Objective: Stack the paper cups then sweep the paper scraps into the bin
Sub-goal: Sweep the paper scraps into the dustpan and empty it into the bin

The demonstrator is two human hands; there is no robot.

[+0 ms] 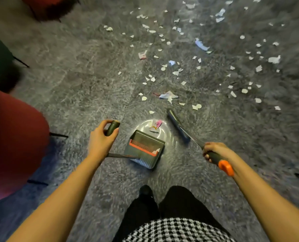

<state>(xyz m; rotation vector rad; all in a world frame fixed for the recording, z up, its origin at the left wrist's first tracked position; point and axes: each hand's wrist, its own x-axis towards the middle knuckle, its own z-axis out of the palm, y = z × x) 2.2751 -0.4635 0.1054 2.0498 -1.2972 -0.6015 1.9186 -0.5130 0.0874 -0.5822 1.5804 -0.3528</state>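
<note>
Several white, blue and pink paper scraps lie scattered over the grey carpet ahead and to the right. My left hand grips the dark handle of a long-handled dustpan, which stands on the carpet in front of my feet with a few scraps at its mouth. My right hand grips the dark, orange-tipped handle of a broom. The broom head sits just right of the dustpan's mouth. No paper cups are in view.
A red chair stands close at the left, with dark chair legs reaching toward the dustpan. Another red seat is at the top left. My legs and shoe are below the dustpan.
</note>
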